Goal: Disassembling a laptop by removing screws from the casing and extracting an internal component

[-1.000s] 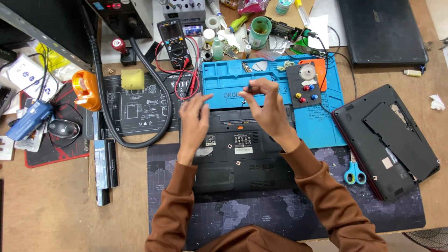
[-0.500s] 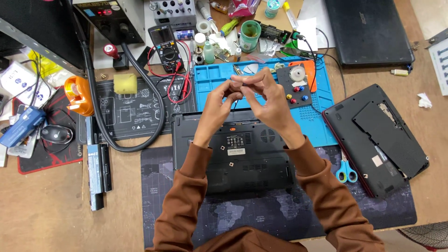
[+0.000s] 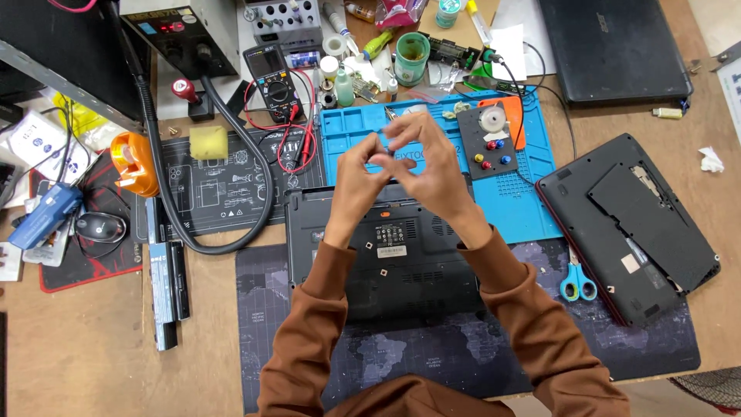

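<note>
Both grips are pinched narrow, fingertips of the left hand (image 3: 356, 171) and the right hand (image 3: 432, 166) meeting in the air; whatever sits between them is too small to make out, so I cannot tell what they hold, if anything. The hands are raised above the rear edge of the upturned black laptop (image 3: 390, 259), which lies base-up on the dark map-printed mat (image 3: 478, 347), its long axis running left to right across the person's front. It lies directly below and slightly nearer the body than the fingertips, with both hands about equally close to it. The wrists are bent up, the brown sleeves (image 3: 309, 324) angling in from either side so the forearms make a narrow peak. Just beyond the fingers lies the blue silicone repair mat (image 3: 347, 139) on the wooden surface (image 3: 93, 347). A second opened black laptop (image 3: 629, 224) sits well apart to the right, with blue-handled scissors (image 3: 577, 282) beside it.
</note>
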